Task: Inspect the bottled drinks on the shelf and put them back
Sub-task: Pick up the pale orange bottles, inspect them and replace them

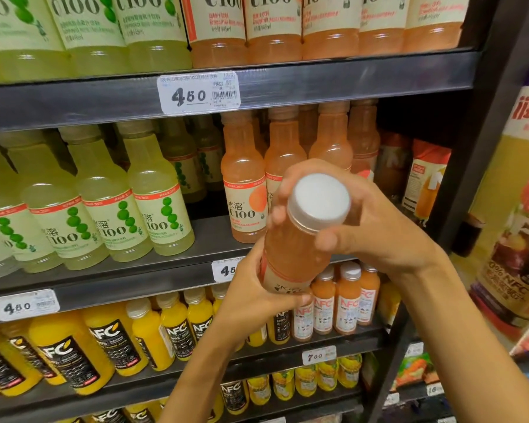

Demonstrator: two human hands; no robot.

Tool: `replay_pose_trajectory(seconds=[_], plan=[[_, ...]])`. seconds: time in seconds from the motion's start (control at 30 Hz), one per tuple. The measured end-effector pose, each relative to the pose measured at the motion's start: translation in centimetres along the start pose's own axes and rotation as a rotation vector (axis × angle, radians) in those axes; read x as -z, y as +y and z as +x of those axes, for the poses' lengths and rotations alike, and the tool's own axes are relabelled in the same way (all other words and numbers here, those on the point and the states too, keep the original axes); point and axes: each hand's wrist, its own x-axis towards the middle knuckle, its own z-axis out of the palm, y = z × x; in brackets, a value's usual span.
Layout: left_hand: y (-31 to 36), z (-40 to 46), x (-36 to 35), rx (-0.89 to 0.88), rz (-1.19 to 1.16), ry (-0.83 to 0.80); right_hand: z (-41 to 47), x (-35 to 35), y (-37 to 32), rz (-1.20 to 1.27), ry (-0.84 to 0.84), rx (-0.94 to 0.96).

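Pink grapefruit bottle (297, 242) is off the shelf, held in front of the middle shelf (171, 270), tilted with its white cap (319, 199) toward the camera. Left hand (254, 288) grips the lower body at the label, fingers (290, 296) curled round it. Right hand (367, 221) wraps the neck just below the cap, fingers curled on the far side, thumb on the near side.

Handling, as judged: full of liquid, so moderately heavy; thin clear plastic, likely gives a little under a squeeze; smooth wall may be slippery, the label less so. Not fragile. Best hold looks like the label band or the shoulder below the cap.

A gap shows in the pink row (287, 166) behind the hands, right of the green bottles (104, 215); that seems the place for the return.
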Motion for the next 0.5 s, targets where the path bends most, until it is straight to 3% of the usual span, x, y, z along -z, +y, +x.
replay_pose_trajectory(seconds=[0.23, 0.37, 0.5], plan=[[0.0, -0.5, 0.1, -0.017, -0.078, -0.047, 0.2, 0.4, 0.3, 0.078, 0.1, 0.031], [0.6, -1.1, 0.5, 0.021, -0.165, -0.115, 1.0, 0.7, 0.7, 0.268, 0.274, 0.016], [1.0, -1.9, 0.1, 0.055, -0.246, -0.215, 1.4, 0.8, 1.3, 0.499, 0.303, -0.051]])
